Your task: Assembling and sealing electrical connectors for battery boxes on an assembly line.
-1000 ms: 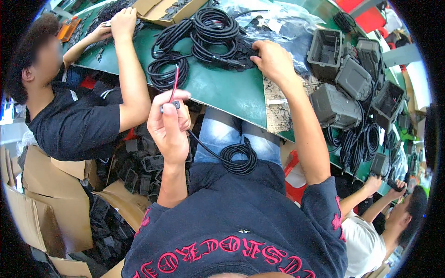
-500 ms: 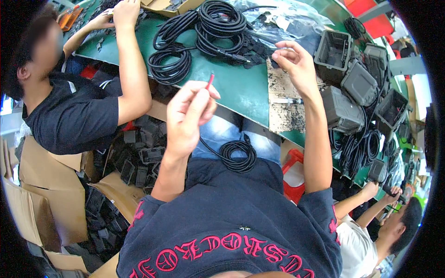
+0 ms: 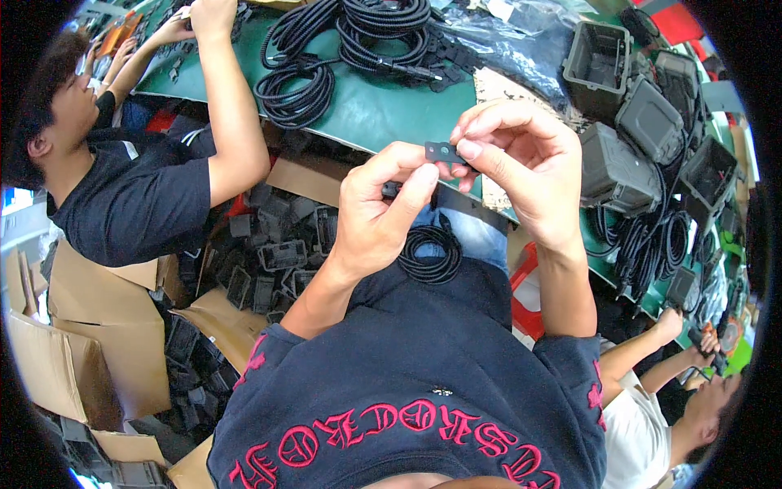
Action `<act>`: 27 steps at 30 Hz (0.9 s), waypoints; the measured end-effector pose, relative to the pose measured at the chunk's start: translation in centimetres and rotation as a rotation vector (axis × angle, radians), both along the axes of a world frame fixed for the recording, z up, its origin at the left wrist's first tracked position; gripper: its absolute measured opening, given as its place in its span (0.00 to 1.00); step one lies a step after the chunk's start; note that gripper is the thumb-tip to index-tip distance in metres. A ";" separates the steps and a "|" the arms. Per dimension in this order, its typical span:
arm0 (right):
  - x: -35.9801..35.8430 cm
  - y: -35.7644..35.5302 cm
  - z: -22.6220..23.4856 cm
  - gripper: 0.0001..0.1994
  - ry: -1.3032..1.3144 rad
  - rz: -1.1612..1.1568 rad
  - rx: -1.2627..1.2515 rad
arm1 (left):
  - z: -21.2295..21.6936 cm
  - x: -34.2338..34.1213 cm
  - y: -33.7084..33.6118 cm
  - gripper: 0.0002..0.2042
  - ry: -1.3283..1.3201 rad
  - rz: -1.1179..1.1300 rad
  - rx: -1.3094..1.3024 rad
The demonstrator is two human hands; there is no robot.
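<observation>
A small flat black plate with holes (image 3: 441, 152) is pinched between the thumb and fingers of my right hand (image 3: 533, 175). My left hand (image 3: 371, 213) is closed beside it, its fingertips meeting the plate's left end. Dark cable shows in the left palm; its red tip is out of sight behind the fingers. A coil of black cable (image 3: 429, 254) rests on my lap below both hands.
Black corrugated cable coils (image 3: 297, 96) and small black plates (image 3: 452, 61) lie on the green table (image 3: 362, 114). Grey boxes (image 3: 623, 167) stand at right. Cartons (image 3: 106, 326) hold dark parts at left. Co-workers sit on both sides (image 3: 134, 191) (image 3: 643, 424).
My right hand has come left from over the table, now with a small black plate in it. My left hand has moved right to meet it, and the red tip is no longer visible.
</observation>
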State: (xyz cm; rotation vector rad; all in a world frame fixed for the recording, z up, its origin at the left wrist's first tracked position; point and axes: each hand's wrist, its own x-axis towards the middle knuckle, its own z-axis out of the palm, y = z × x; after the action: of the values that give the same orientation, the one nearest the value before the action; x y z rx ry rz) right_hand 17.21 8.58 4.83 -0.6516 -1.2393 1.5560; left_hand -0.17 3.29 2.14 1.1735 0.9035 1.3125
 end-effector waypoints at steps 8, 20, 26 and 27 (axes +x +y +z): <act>0.2 -1.5 1.1 0.08 -0.189 0.013 0.029 | 0.0 0.2 -0.4 0.15 0.149 0.011 0.060; 0.1 -3.8 -3.1 0.25 -0.371 -0.166 0.262 | 0.0 1.2 -0.5 0.63 0.370 0.005 -0.031; -1.0 -4.7 -5.0 0.13 -0.275 -0.457 0.430 | -0.9 0.7 0.0 0.60 0.313 -0.121 -0.044; -0.5 -4.1 -4.8 0.12 -0.385 -0.401 0.580 | -0.7 0.9 0.2 0.53 0.212 -0.116 -0.041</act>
State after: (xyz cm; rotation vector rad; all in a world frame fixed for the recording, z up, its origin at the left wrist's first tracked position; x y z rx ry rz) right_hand 16.74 4.48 0.07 -0.7698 -1.6333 0.7036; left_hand 0.78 3.51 1.40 1.3306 0.9940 1.0860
